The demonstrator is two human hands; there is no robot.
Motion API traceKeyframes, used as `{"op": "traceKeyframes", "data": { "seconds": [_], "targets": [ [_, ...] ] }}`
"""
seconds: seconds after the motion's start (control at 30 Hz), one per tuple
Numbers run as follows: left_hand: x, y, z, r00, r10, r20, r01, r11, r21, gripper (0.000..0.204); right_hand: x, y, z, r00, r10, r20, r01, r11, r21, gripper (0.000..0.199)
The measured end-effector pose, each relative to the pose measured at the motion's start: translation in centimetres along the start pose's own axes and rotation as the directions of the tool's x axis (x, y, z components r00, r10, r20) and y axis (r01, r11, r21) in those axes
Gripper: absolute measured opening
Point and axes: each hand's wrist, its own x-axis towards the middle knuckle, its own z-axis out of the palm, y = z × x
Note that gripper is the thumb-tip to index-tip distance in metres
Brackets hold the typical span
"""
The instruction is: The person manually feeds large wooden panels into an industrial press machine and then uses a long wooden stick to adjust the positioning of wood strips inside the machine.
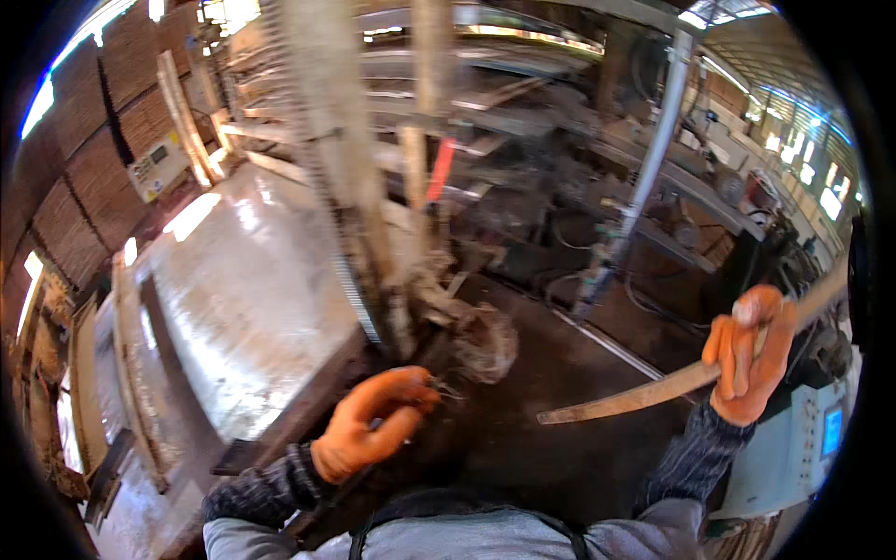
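Both hands wear orange work gloves with dark knitted sleeves above them. The right hand (749,355) is at the right of the view, raised and clenched around a long, thin wooden strip (644,394). The strip runs from the upper right edge, through the fist, and slants down to the left, its free end hanging in the air over the dark floor (560,457). It touches nothing but the glove.

The left hand (373,420) is low in the middle, fingers curled with the tips pinched together on what seems to be a bit of thin wire or fibre; it is too small and blurred to tell for sure. Just beyond its fingertips sits a tangled grey clump (485,341) of fibrous scrap at the foot of a blurred upright machine part (345,168).

To the left lies a wide, shiny metal table (243,289), tilted in the view, with a wooden edge along its near left side. Far behind stand dark machinery and a slanted grey metal post (644,159). At the near right is a pale blue control box (803,448) with a small lit screen.
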Motion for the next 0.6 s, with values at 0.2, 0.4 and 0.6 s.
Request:
{"op": "traceKeyframes", "data": {
  "seconds": [0.2, 0.4, 0.6],
  "targets": [
    [12.9, -9.8, 23.1, 0.867, -0.172, 0.468, 0.270, 0.951, -0.150, 0.041, -2.0, 0.6, -21.8, 0.951, -0.061, -0.304, -0.066, 0.918, -0.391, 0.032],
    [22.6, -18.1, 36.1, 0.788, -0.250, 0.563, 0.273, 0.961, 0.045, 0.040, -1.7, 5.3, -38.4, 0.752, 0.085, -0.653, -0.302, 0.926, -0.227, 0.034],
    [30.8, -22.7, 45.6, 0.812, -0.395, 0.430, 0.398, 0.913, 0.089, 0.029, 4.2, 11.3, -52.7, 0.710, 0.035, -0.703, -0.375, 0.864, -0.336, 0.030]
  ]
}}
